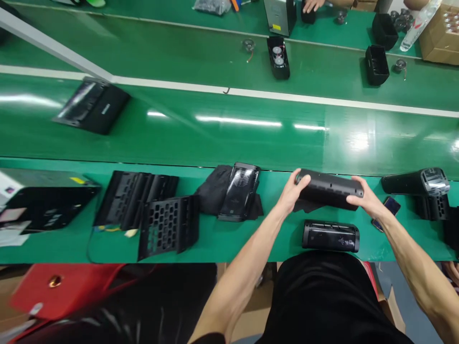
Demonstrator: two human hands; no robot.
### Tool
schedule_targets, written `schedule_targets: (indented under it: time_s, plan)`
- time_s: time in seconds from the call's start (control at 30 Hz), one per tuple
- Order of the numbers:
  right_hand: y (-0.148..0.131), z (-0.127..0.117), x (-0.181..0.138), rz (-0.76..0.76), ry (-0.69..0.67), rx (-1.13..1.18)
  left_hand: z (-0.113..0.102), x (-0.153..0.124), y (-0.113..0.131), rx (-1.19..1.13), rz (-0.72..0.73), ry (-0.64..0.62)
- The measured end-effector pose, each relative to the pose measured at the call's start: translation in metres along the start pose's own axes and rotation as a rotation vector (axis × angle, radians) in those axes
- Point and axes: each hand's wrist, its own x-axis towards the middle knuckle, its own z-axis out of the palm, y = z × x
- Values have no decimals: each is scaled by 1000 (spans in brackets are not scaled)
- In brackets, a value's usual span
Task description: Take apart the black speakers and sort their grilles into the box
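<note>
Between my two hands is a long black speaker housing (pixel 328 188), lifted over the near green bench. My left hand (pixel 293 191) grips its left end, thumb on top. At the right end my right hand (pixel 364 197) has its fingers wrapped around the edge. A dark cloth (pixel 306 206) lies partly hidden beneath it. Close to my body rests a glossy black speaker panel (pixel 330 236). Another glossy panel (pixel 239 192) lies on a black cloth (pixel 211 188) to the left. A phone (pixel 387 212) is by my right wrist.
Black perforated grilles (pixel 167 227) are piled at the left beside a large box-like unit (pixel 46 200). More black housings (pixel 405 182) stand at the right. A black speaker part (pixel 95 105) sits on the green conveyor (pixel 215 138). Across it, another person's hand (pixel 312 5) touches a black part.
</note>
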Motion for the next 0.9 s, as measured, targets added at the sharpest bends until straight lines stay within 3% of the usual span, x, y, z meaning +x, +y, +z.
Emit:
schedule_targets:
  time_s: [0.1,0.17,0.23,0.3,0.4,0.5,0.6,0.73,0.9]
  plan:
    - [-11,-15,65,53,141,223,8,32,8,27,124,79]
    - [-20,-26,110,104,215,358,5,33,0,176,254,157]
    - [-29,-40,150,127,265,428,-4,18,-18,378,270,163]
    - [-36,-55,179,138,297,440,-14,-4,-41,563,196,142]
    - [-36,-76,191,201,319,380,-25,-28,-68,758,107,174]
    - [-23,-81,156,179,374,138,-30,-37,-84,743,116,103]
    - [3,-63,86,82,408,-88,-37,-44,-97,625,98,83]
    - [51,-27,-1,114,167,-305,-60,-67,-113,573,48,192]
    - [79,7,-38,82,102,-386,-91,-92,-120,538,75,296]
